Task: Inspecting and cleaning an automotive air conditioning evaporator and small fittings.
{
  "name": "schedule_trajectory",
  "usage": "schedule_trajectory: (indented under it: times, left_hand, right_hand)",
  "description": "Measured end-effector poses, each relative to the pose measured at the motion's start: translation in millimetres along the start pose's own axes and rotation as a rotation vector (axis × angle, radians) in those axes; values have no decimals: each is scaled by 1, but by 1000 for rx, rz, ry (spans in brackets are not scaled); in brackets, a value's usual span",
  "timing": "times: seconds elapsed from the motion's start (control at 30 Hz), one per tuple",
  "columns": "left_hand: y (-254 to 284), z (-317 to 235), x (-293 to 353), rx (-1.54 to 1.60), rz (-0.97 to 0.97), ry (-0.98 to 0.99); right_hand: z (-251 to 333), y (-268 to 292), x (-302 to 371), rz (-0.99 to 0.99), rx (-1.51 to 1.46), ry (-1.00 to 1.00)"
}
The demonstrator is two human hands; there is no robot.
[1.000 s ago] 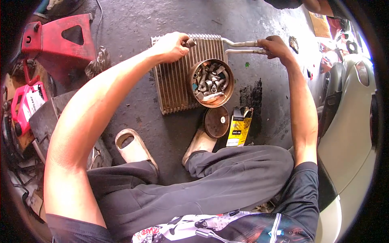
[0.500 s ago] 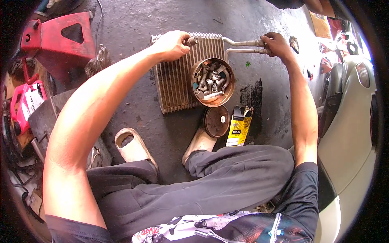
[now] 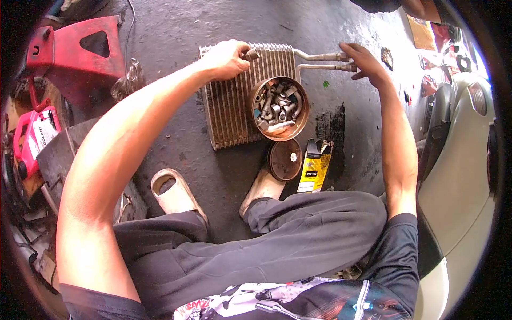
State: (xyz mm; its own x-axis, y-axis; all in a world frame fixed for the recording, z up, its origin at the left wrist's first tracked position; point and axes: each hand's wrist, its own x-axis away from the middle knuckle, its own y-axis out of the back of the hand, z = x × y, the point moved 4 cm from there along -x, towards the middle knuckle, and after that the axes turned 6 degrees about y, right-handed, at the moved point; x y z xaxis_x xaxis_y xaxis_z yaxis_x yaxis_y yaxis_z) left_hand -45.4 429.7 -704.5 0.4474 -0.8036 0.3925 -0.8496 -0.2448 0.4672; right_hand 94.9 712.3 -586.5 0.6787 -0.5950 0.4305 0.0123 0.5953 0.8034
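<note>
My left hand (image 3: 229, 60) is closed on a small dark metal fitting (image 3: 250, 55) over the finned evaporator core (image 3: 226, 106). Two metal pipes (image 3: 320, 67) run from the core's right side. At their ends my right hand (image 3: 365, 63) has its fingers spread beside the pipe nuts, gripping nothing; whether a fingertip touches them I cannot tell. A round tin (image 3: 304, 118) rests on the core's near right part, filled with metal fittings (image 3: 278, 104). Its round brown lid (image 3: 285, 166) lies nearer to me, by my right shoe.
A yellow and black packet (image 3: 314, 172) lies right of the lid. Left are a red metal stand (image 3: 74, 50) and a pink coolant jug (image 3: 33, 140). A light-coloured car panel (image 3: 458, 170) borders the right. Another person's arm (image 3: 421, 9) shows at top right.
My right hand has let go of the pipe ends; its fingers have spread and drawn slightly back to the right. My left hand stays where it was with the fitting.
</note>
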Motion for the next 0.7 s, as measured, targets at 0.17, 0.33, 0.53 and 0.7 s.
schedule_trajectory:
  times: [0.17,0.33,0.53,0.7]
  left_hand:
    - [-2,-5,-3,-10,19,8]
    - [2,-3,1,-8,52,43]
    - [-2,-2,-6,-23,24,7]
    - [-5,4,-8,-22,25,13]
  right_hand:
    - [-22,10,-20,105,96,69]
    - [-11,0,-6,58,95,-173]
    - [-12,11,-12,113,56,0]
    - [-9,6,-3,-47,18,112]
